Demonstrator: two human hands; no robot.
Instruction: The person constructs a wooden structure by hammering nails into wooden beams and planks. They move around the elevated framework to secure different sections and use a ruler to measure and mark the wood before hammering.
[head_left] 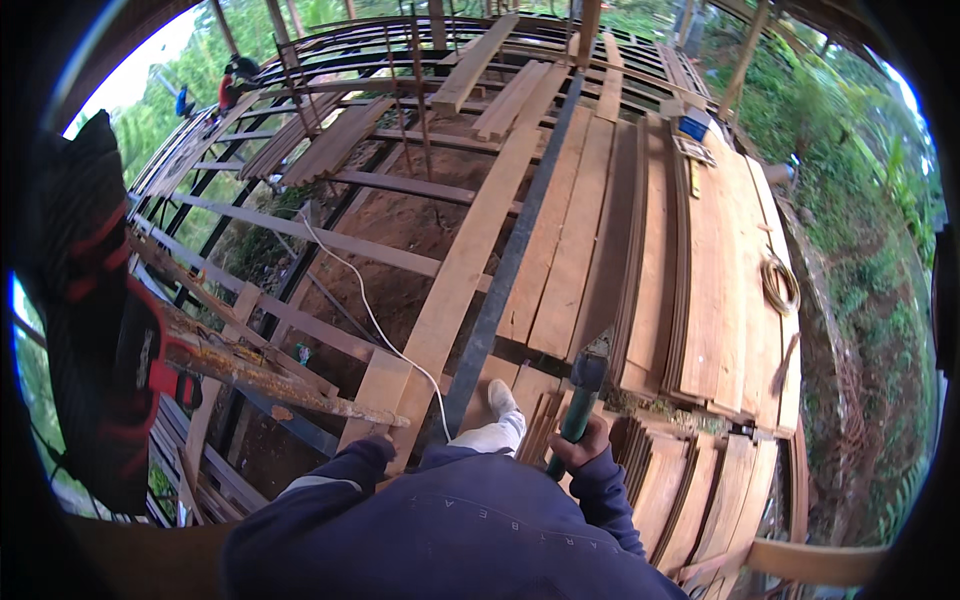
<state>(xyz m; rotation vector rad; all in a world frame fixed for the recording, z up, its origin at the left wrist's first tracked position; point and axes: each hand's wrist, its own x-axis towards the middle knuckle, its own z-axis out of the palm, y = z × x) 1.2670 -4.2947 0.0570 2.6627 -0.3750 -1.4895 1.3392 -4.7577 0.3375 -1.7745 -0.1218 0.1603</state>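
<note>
Green-handled hammer (583, 400) in right hand (583, 447); left hand (378, 440) seemingly on one plank (455, 275).

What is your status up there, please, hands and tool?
Right hand gripping green-handled hammer. Left hand on plank. White cable trails across plank.

Navy hooded sweatshirt (450, 530) — pale trousers, white shoe (500, 398) (one visible).

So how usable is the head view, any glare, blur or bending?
Head view: soft daylight, no hard shadows; sky blown out at upper left; fisheye curves the planks toward the rim, dark vignette around; right hand on the hammer looks sharp enough.
</note>
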